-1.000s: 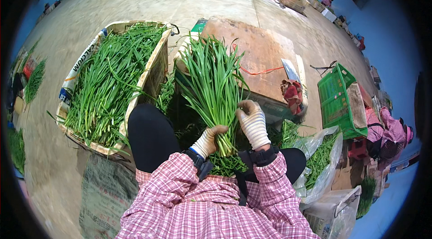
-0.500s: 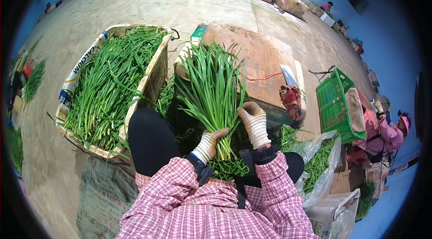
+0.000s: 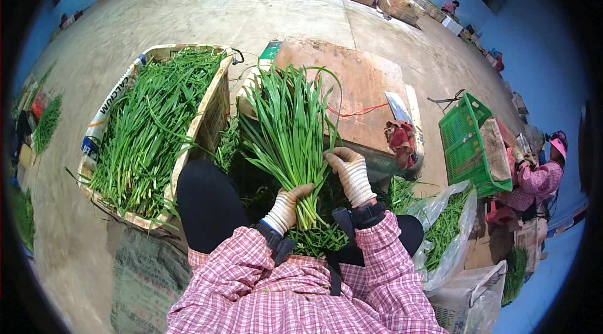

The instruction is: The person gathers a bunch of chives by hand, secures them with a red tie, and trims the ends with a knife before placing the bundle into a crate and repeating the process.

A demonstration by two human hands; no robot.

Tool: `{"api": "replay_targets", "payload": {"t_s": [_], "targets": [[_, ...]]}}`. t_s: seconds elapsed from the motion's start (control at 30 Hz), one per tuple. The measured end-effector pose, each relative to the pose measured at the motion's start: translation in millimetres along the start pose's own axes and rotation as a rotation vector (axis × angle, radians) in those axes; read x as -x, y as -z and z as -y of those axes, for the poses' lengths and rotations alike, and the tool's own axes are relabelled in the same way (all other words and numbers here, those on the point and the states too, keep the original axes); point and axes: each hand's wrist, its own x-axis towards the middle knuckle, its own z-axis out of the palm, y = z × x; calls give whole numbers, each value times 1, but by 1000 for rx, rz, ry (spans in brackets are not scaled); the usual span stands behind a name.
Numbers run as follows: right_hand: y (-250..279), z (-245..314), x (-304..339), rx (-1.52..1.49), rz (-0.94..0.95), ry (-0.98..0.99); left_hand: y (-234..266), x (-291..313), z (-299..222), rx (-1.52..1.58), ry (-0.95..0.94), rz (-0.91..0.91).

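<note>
My left hand (image 3: 287, 208), in a striped knit glove, is closed round the pale stems of a bunch of green garlic chives (image 3: 286, 130) held upright over my lap. The leaves fan out upward. At the bunch's right edge, my gloved right hand (image 3: 352, 175) pinches a thin chive blade, which arcs up over the leaf tips. Cut chive pieces (image 3: 317, 241) lie in my lap below the stems. To my left, a pale plastic crate (image 3: 218, 103) is heaped with more chives (image 3: 151, 136).
A worn wooden board (image 3: 352, 79) with red string and a dark red cloth (image 3: 401, 139) lies in front. To the right are a green crate (image 3: 461, 136), a clear plastic bag (image 3: 466, 227) of greens, and a seated person (image 3: 537, 180). Farther crates and people line the back.
The bunch has tipped slightly left and its stems sit a little lower. My right hand has shifted slightly left, and a thin blade now loops above the bunch.
</note>
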Motion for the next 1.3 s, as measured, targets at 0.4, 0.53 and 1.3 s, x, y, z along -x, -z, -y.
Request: {"api": "replay_targets", "payload": {"t_s": [0.4,0.53,1.3], "targets": [[-1,-28,-16,171,-71,-6,1,4,1,-37,61,-5],[-2,-29,-19,263,-68,17,3,2,1,-59,53,18],[-54,18,-184,1539,-5,506,2,7,5,-89,-48,-83]]}}
